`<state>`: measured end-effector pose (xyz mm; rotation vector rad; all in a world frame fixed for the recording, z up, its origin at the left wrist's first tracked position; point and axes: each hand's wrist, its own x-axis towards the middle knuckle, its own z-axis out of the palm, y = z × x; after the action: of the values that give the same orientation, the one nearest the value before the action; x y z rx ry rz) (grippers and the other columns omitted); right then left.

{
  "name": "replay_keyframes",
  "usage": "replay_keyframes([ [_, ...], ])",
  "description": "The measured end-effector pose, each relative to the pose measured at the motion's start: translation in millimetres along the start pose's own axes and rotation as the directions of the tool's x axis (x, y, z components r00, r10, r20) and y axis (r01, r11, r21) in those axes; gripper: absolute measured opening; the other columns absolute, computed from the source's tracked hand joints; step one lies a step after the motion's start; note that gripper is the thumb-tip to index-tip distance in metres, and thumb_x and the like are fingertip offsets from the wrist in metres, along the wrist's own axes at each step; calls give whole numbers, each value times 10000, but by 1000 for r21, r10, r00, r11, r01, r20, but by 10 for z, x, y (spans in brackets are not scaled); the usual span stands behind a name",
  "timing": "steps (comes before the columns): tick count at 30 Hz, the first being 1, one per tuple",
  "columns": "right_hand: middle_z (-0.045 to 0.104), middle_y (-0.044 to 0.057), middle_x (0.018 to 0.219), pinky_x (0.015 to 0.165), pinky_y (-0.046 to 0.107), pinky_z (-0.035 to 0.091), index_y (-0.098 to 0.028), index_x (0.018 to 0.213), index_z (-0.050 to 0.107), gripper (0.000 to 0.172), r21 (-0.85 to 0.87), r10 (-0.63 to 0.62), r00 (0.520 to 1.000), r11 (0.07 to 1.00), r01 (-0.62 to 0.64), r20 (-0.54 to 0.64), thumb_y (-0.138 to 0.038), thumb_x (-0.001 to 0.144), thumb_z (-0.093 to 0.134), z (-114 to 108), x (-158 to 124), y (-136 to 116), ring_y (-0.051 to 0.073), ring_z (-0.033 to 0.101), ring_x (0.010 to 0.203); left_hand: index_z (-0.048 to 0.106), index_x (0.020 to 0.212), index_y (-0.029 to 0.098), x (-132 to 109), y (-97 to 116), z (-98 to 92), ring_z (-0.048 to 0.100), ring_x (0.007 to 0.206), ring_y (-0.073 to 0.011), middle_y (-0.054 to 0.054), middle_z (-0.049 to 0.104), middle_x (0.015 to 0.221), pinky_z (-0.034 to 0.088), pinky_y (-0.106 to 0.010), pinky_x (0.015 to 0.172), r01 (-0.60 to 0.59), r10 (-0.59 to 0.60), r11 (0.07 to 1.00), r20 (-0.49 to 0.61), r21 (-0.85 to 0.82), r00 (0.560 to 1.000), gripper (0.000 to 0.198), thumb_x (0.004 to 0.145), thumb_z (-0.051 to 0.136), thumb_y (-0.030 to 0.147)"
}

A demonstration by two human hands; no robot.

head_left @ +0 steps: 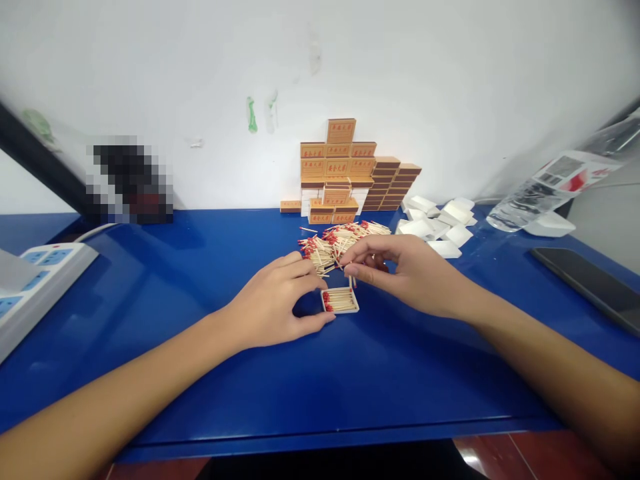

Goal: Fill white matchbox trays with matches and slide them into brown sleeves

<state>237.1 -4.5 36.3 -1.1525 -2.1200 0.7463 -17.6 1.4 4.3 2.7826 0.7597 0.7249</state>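
Clearly, the left hand braces the matchbox tray between thumb and fingers; the right hand, just beside it, pinches matchsticks, best laid heads toward the left hand.

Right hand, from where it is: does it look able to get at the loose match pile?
Likely yes: the right hand is right by the match pile with nothing visible blocking it, though it already seems to be pinching matchsticks.
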Motion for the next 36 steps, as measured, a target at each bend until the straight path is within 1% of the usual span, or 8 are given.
replay_keyframes([
  [6, 764, 32, 808, 678, 327, 534, -211, 880, 762, 293, 224, 108, 994, 969, -106, 3, -502, 867, 798, 58, 12, -8, 175, 671, 720, 744, 1024, 157, 6, 16, -8, 565, 832, -223, -73, 692, 901, 506, -388, 790, 51, -50, 999, -116, 6, 992, 265, 937, 744, 407],
  [11, 746, 23, 741, 622, 303, 495, -213, 830, 775, 295, 293, 145, 989, 948, -127, -41, -500, 821, 845, 109, 13, -13, 162, 642, 676, 739, 1039, 159, 10, 16, -11, 572, 831, -219, -70, 702, 910, 504, -379, 773, 68, -63, 997, -195, 20, 979, 268, 922, 760, 399],
  [13, 720, 15, 710, 589, 291, 456, -210, 804, 776, 296, 296, 148, 987, 947, -125, -56, -492, 805, 863, 117, 15, -18, 147, 598, 641, 739, 1047, 167, 7, 14, -8, 577, 840, -220, -69, 705, 917, 508, -377, 774, 72, -67, 997, -204, 18, 977, 269, 919, 762, 403],
  [18, 565, -30, 605, 518, 285, 324, -208, 782, 779, 308, 231, 131, 988, 967, -110, -80, -501, 803, 872, 125, 10, -4, 108, 398, 558, 735, 1063, 166, 5, 13, -6, 591, 859, -222, -72, 709, 922, 515, -380, 793, 55, -50, 998, -237, 17, 970, 273, 924, 762, 399],
  [20, 531, -35, 606, 518, 288, 306, -207, 801, 780, 319, 212, 124, 989, 972, -104, -82, -515, 819, 859, 124, 5, 1, 109, 369, 564, 736, 1068, 161, 8, 12, -5, 592, 861, -222, -74, 709, 926, 516, -380, 795, 51, -44, 998, -245, 22, 969, 277, 921, 766, 394],
  [25, 481, -47, 603, 505, 284, 284, -200, 812, 765, 334, 182, 86, 995, 980, -77, -43, -526, 857, 825, 103, 0, -12, 101, 346, 549, 740, 1062, 165, 11, 11, -6, 589, 856, -222, -71, 713, 929, 515, -380, 784, 63, -55, 998, -251, 25, 966, 274, 915, 774, 394],
  [31, 526, -39, 643, 524, 287, 307, -200, 850, 771, 309, 156, 59, 998, 986, -59, 5, -505, 872, 818, 76, -3, -25, 103, 377, 570, 742, 1052, 174, 10, 19, -15, 582, 847, -220, -66, 709, 914, 515, -379, 773, 74, -68, 997, -233, 18, 970, 266, 924, 764, 406],
  [36, 483, -52, 612, 531, 288, 307, -207, 872, 780, 286, 159, 62, 998, 985, -64, 19, -491, 883, 809, 76, -5, -29, 107, 380, 567, 738, 1044, 170, 8, 10, -11, 587, 853, -219, -67, 710, 916, 514, -378, 779, 65, -59, 998, -230, 18, 971, 268, 920, 771, 406],
])
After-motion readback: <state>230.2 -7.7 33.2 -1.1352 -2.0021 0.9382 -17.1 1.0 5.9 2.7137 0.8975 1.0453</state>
